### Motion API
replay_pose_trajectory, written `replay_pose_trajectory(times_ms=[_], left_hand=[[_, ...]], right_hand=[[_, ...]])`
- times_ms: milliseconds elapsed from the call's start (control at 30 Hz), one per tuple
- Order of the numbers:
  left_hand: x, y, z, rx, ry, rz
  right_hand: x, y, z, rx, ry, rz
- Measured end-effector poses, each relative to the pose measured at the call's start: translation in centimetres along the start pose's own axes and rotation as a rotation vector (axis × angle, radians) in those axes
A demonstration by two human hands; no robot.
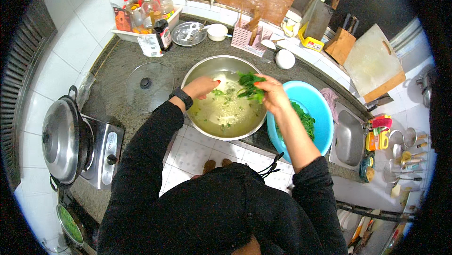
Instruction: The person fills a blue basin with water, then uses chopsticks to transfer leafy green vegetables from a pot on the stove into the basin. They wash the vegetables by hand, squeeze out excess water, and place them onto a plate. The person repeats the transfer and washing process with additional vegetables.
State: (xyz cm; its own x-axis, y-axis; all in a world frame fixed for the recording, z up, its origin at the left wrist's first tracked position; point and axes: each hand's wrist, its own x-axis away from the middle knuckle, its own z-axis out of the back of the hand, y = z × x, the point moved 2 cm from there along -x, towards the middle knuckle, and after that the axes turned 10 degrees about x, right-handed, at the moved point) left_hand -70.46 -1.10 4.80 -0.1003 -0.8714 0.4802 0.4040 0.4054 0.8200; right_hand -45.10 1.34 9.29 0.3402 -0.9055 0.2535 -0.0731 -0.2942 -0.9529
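A wide stainless steel basin point(259, 120) of greenish water stands at the counter's front edge, with leaf bits floating in it. My right hand point(272, 92) grips a bunch of dark green leafy vegetables point(250, 84) over the basin's right side. Over its left part is my left hand point(202, 87), a black band on the wrist and the fingertips close together. A small green leaf point(218, 93) shows just under those fingers; whether they hold it is unclear. Partly beneath my right forearm, a light blue plastic basin point(323, 120) contains more leafy greens point(306, 122).
A glass lid point(155, 92) lies left of the steel basin. Farther left, a lidded wok point(61, 142) sits on a gas stove point(104, 159). Behind are bottles in a white tray point(129, 36), a pink utensil rack point(243, 37) and a white bowl point(285, 59). A sink point(349, 138) is at right.
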Motion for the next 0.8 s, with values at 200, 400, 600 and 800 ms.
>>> replay_pose_trajectory(times_ms=[200,400,600,800], left_hand=[[-0.6,-0.1,-2.9,-0.148,0.05,-0.407],[-0.1,1.1,-10.5,0.383,-0.045,-0.509],[6.1,4.6,-19.4,0.396,-0.576,-0.091],[6.0,2.3,-24.9,0.592,-0.673,0.274]], right_hand=[[8.0,-8.5,6.8,0.129,0.245,0.345],[10.6,2.2,17.6,0.664,0.473,0.216],[14.3,4.3,20.9,1.308,0.52,-0.023],[11.9,5.5,20.3,1.323,0.397,0.125]])
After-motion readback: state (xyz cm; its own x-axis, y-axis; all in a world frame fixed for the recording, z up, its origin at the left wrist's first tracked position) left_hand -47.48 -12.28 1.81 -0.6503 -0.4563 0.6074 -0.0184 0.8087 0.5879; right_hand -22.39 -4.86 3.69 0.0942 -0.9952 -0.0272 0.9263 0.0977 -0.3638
